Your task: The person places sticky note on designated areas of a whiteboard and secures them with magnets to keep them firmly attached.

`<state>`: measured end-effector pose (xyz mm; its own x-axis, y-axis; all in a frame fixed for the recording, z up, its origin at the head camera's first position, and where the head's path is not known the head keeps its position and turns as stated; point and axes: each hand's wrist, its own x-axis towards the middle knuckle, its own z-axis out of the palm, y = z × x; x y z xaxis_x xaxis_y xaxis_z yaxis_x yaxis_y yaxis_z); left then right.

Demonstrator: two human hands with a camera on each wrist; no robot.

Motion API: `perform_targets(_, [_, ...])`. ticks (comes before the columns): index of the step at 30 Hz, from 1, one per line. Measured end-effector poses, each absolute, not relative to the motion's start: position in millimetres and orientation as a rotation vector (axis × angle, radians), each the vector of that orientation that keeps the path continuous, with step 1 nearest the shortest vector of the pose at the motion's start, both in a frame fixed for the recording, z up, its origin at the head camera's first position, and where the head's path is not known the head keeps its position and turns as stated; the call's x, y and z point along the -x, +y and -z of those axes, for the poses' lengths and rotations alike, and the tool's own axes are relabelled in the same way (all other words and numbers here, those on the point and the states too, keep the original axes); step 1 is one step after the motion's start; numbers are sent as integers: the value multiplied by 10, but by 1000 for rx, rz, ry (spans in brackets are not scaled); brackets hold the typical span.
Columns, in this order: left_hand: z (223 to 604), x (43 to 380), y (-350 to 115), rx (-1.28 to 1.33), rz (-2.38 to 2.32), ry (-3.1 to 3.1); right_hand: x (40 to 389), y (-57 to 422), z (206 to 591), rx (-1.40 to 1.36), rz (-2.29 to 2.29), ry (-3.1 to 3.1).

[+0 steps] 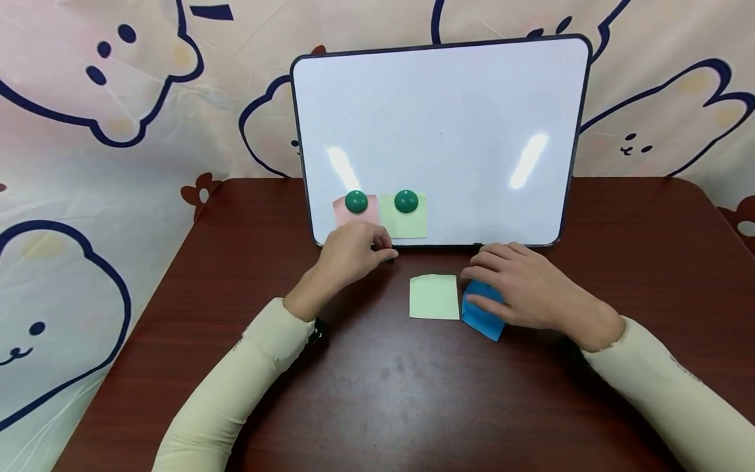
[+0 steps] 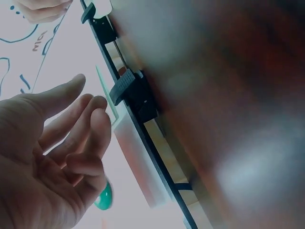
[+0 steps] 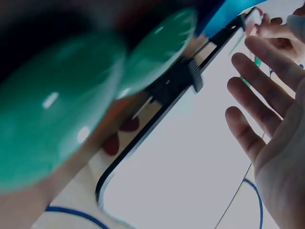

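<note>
My left hand (image 1: 354,252) is at the lower left edge of the whiteboard (image 1: 442,118), in front of a pink sticky note (image 1: 342,211). Its fingers are loosely bent, and the left wrist view has nothing between thumb and fingertips. Beside the pink note hangs a light green note (image 1: 407,226). One green round magnet (image 1: 356,202) sits on the pink note, another green magnet (image 1: 406,201) on the light green one. With fingers spread, my right hand (image 1: 525,285) hovers over a blue sticky note (image 1: 480,318), partly covering it. A pale green note (image 1: 433,298) lies left of that.
Black clips (image 2: 126,88) support the board's bottom edge. Two more green magnets (image 3: 52,105) show large under the right wrist, hidden in the head view. The brown table (image 1: 377,393) meets a patterned curtain (image 1: 248,39) behind the board.
</note>
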<state>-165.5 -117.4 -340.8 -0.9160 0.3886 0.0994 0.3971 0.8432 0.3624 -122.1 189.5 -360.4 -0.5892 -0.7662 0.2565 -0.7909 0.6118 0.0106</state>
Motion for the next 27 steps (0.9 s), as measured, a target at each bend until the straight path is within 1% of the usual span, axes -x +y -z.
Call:
perform_targets(8, [3445, 1540, -1230, 697, 592, -3085, 1235, 2213, 3599, -1157, -220, -2672])
perform_targets(14, [3480, 1465, -1262, 754, 643, -3059, 1210, 2417, 3606, -1167, -193, -2736])
perform_targets(21, [3486, 1450, -1161, 787, 667, -3097, 1178, 2625, 3611, -1182, -190, -2804])
perform_targets(27, [3494, 1449, -1044, 829, 654, -3115, 1153, 2680, 3618, -1167, -229, -2857])
